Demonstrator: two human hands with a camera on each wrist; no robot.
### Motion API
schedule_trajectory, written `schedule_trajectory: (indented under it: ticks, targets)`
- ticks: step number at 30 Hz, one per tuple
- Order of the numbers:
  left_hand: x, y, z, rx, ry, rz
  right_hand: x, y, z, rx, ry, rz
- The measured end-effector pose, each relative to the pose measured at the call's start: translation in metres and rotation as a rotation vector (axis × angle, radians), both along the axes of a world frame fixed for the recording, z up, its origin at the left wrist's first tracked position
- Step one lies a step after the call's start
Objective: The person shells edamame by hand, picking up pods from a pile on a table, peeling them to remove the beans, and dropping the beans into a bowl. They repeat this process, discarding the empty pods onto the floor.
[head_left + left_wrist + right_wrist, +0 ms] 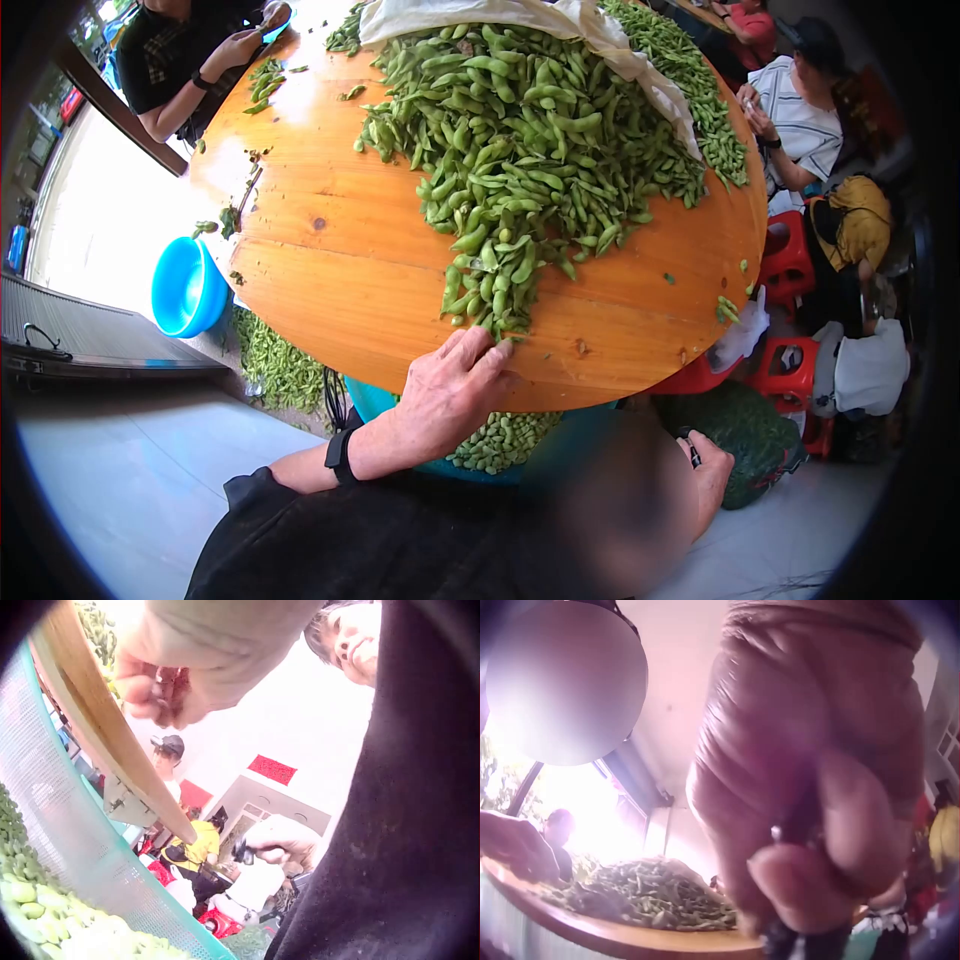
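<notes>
A large heap of green edamame pods (540,130) covers the middle of the round wooden table (320,280), its narrow tail reaching toward the front edge. At that tail my left hand (455,385) bends its fingers down and pinches a pod (510,338) at the fingertips. My right hand (710,475) is low at the right, off the table. Its fingers curl around a small black-handled tool (780,941), whose working end is hidden. Below the table edge, near my lap, a teal mesh basket (112,847) holds many green pods (505,440).
A white cloth (640,70) lies along the heap's far side. The blue basin (190,287) stands at left, by pods on the floor (275,360). At right are red stools (785,370) and a dark green sack (730,440). Other people sit around the table.
</notes>
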State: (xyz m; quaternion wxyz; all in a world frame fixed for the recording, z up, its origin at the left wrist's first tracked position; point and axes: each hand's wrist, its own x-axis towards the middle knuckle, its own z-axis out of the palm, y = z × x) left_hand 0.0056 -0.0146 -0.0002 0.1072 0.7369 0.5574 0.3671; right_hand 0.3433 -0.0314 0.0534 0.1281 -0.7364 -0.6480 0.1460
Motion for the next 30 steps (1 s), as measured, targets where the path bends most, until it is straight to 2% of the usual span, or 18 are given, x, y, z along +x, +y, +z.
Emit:
schedule_trajectory:
  ticks: [1,3,5,7,10,12,13,16,17,18,19,21,23,27,29,30]
  targets:
    - [0.001,0.002,-0.003,0.002,0.001,0.001,-0.004,0.001,0.000,0.002,0.001,0.001]
    - [0.002,0.004,-0.006,-0.007,0.067,0.035,-0.022,0.005,-0.002,0.152,0.177,0.035]
    - [-0.001,0.005,-0.010,-0.035,0.109,0.031,-0.038,0.014,-0.014,0.256,0.236,0.297]
    - [-0.002,0.008,-0.011,-0.058,0.148,0.031,-0.069,0.015,-0.021,0.071,0.602,0.241]
    - [-0.001,0.011,-0.010,-0.025,0.083,0.055,-0.112,0.022,-0.034,0.009,0.850,0.286]
    - [0.000,0.011,-0.011,0.011,-0.234,0.046,-0.132,0.023,-0.036,-0.057,0.919,0.235]
    - [-0.003,0.010,-0.006,0.012,-0.235,0.043,-0.141,0.022,-0.035,-0.067,0.953,0.203]
    - [-0.011,0.002,0.007,-0.641,-0.781,-0.143,-0.153,0.021,-0.034,-0.152,1.084,0.163]
    - [-0.008,0.000,0.005,-0.643,-0.785,-0.145,-0.155,0.020,-0.032,-0.233,1.211,0.152]
    - [-0.004,-0.002,0.002,-0.710,-0.951,-0.152,-0.156,0.019,-0.031,-0.316,1.338,0.141]
    - [-0.001,-0.004,0.000,-0.776,-1.117,-0.158,-0.155,0.020,-0.032,-0.316,1.335,0.138]
    - [0.001,-0.008,-0.001,-0.755,-1.059,-0.152,-0.153,0.021,-0.036,-0.322,1.458,0.163]
    - [0.003,-0.010,-0.004,-0.581,-0.866,-0.152,-0.153,0.021,-0.038,-0.323,1.438,0.164]
    - [0.003,-0.012,-0.007,-0.535,-0.827,-0.153,-0.154,0.021,-0.038,-0.282,1.374,0.184]
    - [0.004,-0.013,-0.003,-0.749,-1.157,-0.145,-0.154,0.022,-0.038,-0.280,1.375,0.195]
    - [0.006,-0.014,-0.002,-0.751,-1.157,-0.145,-0.154,0.022,-0.038,-0.277,1.374,0.206]
